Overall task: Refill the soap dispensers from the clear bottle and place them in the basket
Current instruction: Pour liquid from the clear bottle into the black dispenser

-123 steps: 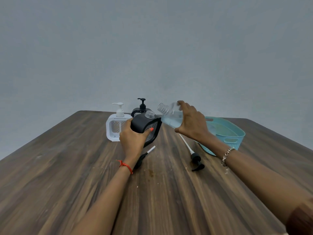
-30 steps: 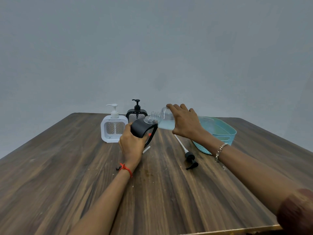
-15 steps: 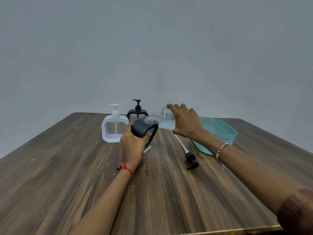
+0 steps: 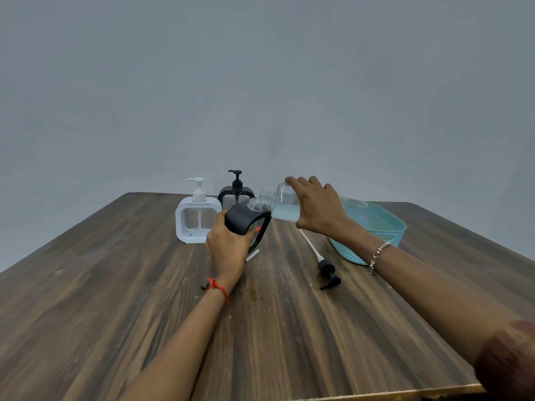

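Two hands busy above the table (image 4: pixel 115 285): left hand (image 4: pixel 228 250) curled round the tilted black dispenser (image 4: pixel 241 219), right hand (image 4: pixel 318 209) gripping the clear bottle (image 4: pixel 285 208), mouth at the dispenser's open neck, basket (image 4: pixel 388 227) near on the right. Keep mouths aligned; tip slowly. Versus four seconds back: bottle tipped lower, mouths now meeting.

Lighting's pretty flat and kinda dim, soft and diffuse, can't really pick out a source. The clear bottle (image 4: pixel 279 202) only gets a few pale highlights, no harsh glare. Shadows on the table (image 4: pixel 144 314) below the bottle are weak and fuzzy. The wall (image 4: pixel 260 82) above the bottle darkens toward the corners. Wide-angle warp splays the table edges out. The sleeve (image 4: pixel 509 357) far down-right of the bottle is mushy, but things right by the bottle look decently sharp.
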`<move>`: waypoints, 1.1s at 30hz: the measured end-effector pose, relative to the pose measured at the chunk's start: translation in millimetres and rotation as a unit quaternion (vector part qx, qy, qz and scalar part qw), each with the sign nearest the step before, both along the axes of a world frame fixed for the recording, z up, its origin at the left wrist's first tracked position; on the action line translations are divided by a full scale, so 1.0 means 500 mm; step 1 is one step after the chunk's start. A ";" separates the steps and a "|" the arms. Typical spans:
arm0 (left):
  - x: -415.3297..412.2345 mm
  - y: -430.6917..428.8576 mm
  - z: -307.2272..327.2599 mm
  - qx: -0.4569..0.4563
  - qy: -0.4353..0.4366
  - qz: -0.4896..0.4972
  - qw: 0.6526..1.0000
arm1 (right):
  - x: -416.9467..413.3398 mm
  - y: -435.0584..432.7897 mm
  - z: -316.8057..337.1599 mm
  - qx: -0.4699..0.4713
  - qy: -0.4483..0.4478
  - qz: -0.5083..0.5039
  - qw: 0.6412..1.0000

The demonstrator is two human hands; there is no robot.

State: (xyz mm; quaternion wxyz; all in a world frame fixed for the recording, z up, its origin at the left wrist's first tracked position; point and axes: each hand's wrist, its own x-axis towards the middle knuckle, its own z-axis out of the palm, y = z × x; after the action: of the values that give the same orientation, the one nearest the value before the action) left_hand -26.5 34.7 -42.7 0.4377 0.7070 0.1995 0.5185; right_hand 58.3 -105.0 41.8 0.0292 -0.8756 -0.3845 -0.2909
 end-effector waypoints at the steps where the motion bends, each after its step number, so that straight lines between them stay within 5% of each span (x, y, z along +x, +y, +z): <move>1: 0.000 0.000 0.000 -0.001 0.001 0.001 1.000 | 0.000 0.000 -0.001 0.000 0.000 0.001 1.000; 33: 0.001 0.003 -0.003 0.006 -0.007 0.007 1.000 | -0.003 0.005 0.004 -0.004 0.003 0.001 1.000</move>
State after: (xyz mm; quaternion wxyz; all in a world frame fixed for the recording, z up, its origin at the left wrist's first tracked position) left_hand -26.1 36.2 -44.2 0.4315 0.7043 0.1984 0.5276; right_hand 56.6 -102.3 44.0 0.0277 -0.8761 -0.3865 -0.2868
